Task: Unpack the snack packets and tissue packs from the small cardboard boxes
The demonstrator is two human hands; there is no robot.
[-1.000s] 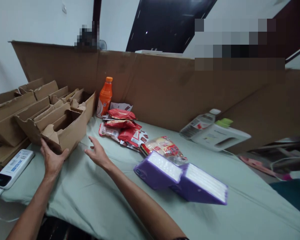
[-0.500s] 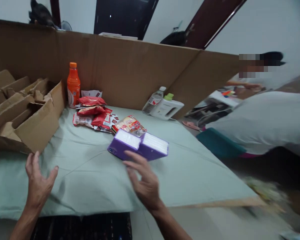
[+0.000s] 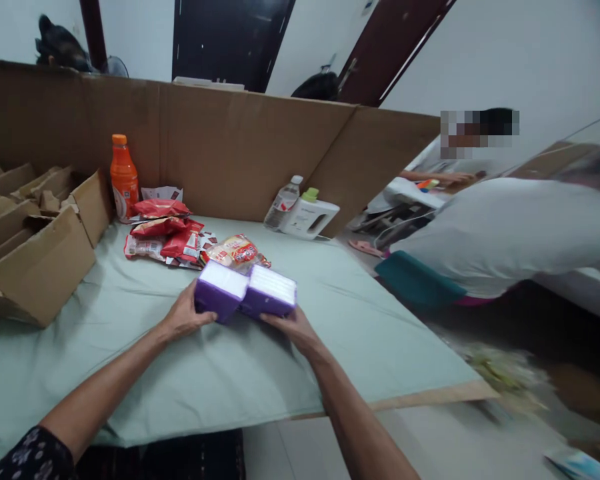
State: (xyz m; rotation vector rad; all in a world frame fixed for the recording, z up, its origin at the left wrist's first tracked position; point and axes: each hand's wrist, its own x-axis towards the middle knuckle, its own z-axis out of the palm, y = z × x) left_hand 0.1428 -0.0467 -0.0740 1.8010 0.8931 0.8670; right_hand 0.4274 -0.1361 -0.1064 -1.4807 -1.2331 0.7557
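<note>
Two purple-and-white tissue packs stand side by side on the green cloth. My left hand [image 3: 187, 315] grips the left tissue pack [image 3: 221, 291], thumb on its front and the other fingers hidden behind its left side. Around the lower right corner of the right tissue pack [image 3: 270, 293] my right hand [image 3: 293, 325] is closed, thumb across the front. Just behind the packs lies a clear, red-printed food bag [image 3: 237, 251]. Red snack packets [image 3: 163, 227] are heaped to the left of it.
A divided cardboard box [image 3: 55, 267] sits at the left, beside an orange bottle [image 3: 123, 177]. A clear bottle [image 3: 283, 203] and white jug [image 3: 310, 217] stand against the cardboard wall [image 3: 220, 147]. Another person in a white shirt [image 3: 505, 233] bends over at the right.
Both hands have moved in to the tissue packs and taken hold of them from either side. The whole view has shifted, so the scene sits further left.
</note>
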